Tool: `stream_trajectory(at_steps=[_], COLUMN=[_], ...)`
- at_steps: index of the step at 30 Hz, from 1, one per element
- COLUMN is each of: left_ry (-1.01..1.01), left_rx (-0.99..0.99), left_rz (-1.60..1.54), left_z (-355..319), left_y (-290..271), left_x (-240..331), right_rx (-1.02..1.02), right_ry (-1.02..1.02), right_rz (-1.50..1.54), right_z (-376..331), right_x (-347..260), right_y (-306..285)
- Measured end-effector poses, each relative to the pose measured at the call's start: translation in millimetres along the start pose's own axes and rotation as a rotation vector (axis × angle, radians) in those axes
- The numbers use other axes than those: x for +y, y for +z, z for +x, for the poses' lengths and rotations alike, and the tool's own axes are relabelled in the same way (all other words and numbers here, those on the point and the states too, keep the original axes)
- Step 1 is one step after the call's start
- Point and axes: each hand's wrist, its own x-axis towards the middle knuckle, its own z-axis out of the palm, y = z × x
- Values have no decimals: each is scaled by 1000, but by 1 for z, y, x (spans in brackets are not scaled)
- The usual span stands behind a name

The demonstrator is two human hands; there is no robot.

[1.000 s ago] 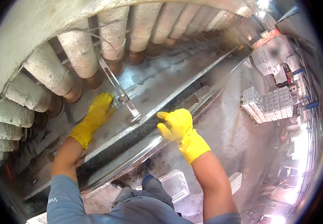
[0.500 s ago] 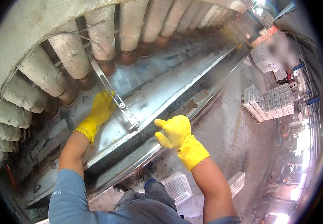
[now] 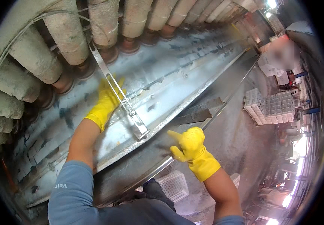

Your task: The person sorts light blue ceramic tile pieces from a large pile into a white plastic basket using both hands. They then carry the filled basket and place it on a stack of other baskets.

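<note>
Left hand [image 3: 106, 103], yellow glove, is reaching in over the wet grey machine bed [image 3: 143, 56], fingers spreading apart and pointing toward the row of thick pale cylinders [image 3: 66, 39]; the slotted metal bar [image 3: 100, 62] is crossing in front of its fingers, so contact with the bar or the bed is staying unclear. No object is showing in that hand. Right hand [image 3: 188, 146], also yellow-gloved, is hovering near the shiny rail [image 3: 158, 168], index finger and thumb sticking out with a gap between them, other fingers curling in; cannot tell if the palm is holding anything. Slotted bar is slanting from beside the cylinders down to the bed's pale raised rim [image 3: 169, 120], a round bolt [image 3: 132, 112] sitting in its lower part, to the right of the left hand. Small flat grey pieces [image 3: 38, 146] are lying on the bed at the lower left, rather blurred. Reddish-brown discs [image 3: 130, 45] are sitting at the cylinders' lower ends, close to the bed. Angled metal piece [image 3: 203, 110] is lying between rim and rail, beyond the right hand. White basket [image 3: 175, 186] is standing on the floor [image 3: 237, 150] below the rail; stacked white crates [image 3: 268, 105] are standing farther right, well apart from both hands. Grey-blue sleeve [image 3: 72, 183] is covering the left upper arm.
</note>
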Motion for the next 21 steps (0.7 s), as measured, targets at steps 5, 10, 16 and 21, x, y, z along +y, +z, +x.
stream_trajectory(at_steps=[5, 10, 16, 21], left_ry=[-72, 171, -48, 130], left_rx=[60, -61, -124, -19], left_rz=[-81, -22, -295, -224], left_z=[8, -6, 2, -55], left_y=[-7, -10, -20, -20], left_x=[15, 5, 9, -19], right_rx=[-3, -4, 12, 48], right_ry=[2, 11, 1, 4], right_rz=[-10, 8, 5, 7], right_z=[12, 4, 18, 5], right_x=[6, 4, 2, 3], right_y=[-8, -12, -4, -3])
